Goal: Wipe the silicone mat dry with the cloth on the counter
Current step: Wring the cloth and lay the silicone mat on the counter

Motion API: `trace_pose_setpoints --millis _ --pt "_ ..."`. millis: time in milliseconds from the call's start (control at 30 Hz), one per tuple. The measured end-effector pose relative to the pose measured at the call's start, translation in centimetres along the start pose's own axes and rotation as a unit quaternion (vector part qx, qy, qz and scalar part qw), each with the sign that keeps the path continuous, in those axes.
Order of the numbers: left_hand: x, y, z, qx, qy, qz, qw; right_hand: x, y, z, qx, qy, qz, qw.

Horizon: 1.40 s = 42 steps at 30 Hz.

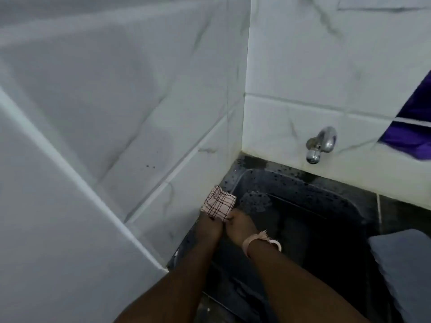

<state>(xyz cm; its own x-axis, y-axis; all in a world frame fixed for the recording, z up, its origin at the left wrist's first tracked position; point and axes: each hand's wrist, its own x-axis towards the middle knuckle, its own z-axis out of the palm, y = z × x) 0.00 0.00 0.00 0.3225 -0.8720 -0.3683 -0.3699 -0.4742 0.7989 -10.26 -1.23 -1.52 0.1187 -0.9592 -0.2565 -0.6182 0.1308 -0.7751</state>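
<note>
A pink checked cloth (pixel 218 204) is bunched at the left rim of a dark sink (pixel 303 206), close to the tiled wall. My left hand (pixel 210 226) grips its near edge from the left. My right hand (pixel 240 226) holds the same edge from the right, a pink band on its wrist. Both hands meet over the sink's left side. A grey flat sheet (pixel 405 271), perhaps the silicone mat, lies at the right edge of the sink; I cannot tell for sure.
A chrome tap (pixel 320 144) juts from the white marbled wall above the sink's far side. Tiled walls close in on the left and behind. Purple tiles (pixel 415 127) show at the far right. The black speckled counter (pixel 245 164) rims the sink.
</note>
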Motion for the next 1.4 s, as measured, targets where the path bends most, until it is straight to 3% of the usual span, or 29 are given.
trace_pose_setpoints --millis 133,300,467,567,633,700,867,933,1067,1200,1300,1400 --pt "4.5 0.0 1.5 -0.068 0.048 -0.123 0.989 4.4 0.5 2.1 0.127 0.008 0.07 0.989" --pt "7.4 0.5 3.2 -0.101 0.125 -0.239 0.958 8.3 1.3 3.5 0.31 0.014 0.092 0.946" --pt "9.2 -0.7 3.8 -0.185 0.086 -0.261 0.944 10.5 2.2 4.5 0.406 0.014 0.226 0.885" --pt "8.8 -0.5 3.4 -0.274 0.097 -0.249 0.924 10.0 2.2 4.0 0.479 0.013 0.258 0.839" --pt "8.2 0.3 3.5 -0.372 0.057 -0.223 0.899 9.4 2.2 2.7 0.541 0.022 0.248 0.803" --pt "7.1 1.2 3.6 -0.417 -0.029 -0.206 0.885 8.4 2.5 1.0 0.568 0.026 0.229 0.79" --pt "4.6 1.8 4.8 -0.388 -0.191 -0.137 0.891 4.2 5.0 -5.1 0.606 0.006 0.168 0.778" --pt "3.4 2.6 5.6 -0.377 -0.262 -0.136 0.878 2.0 6.5 -7.3 0.621 0.003 0.14 0.771" --pt "0.1 4.9 9.0 -0.294 -0.359 -0.132 0.876 -2.0 9.8 -11.0 0.566 0.059 0.132 0.812" --pt "-3.8 6.6 13.7 -0.192 -0.377 -0.099 0.901 -6.4 13.1 -14.6 0.447 0.174 0.153 0.864" --pt "-7.7 7.9 17.7 -0.193 -0.37 -0.097 0.903 -10.8 16.5 -17.3 0.443 0.278 0.2 0.828" --pt "-12.0 8.4 21.5 -0.189 -0.405 -0.08 0.891 -15.4 20.1 -19.7 0.469 0.292 0.228 0.802"
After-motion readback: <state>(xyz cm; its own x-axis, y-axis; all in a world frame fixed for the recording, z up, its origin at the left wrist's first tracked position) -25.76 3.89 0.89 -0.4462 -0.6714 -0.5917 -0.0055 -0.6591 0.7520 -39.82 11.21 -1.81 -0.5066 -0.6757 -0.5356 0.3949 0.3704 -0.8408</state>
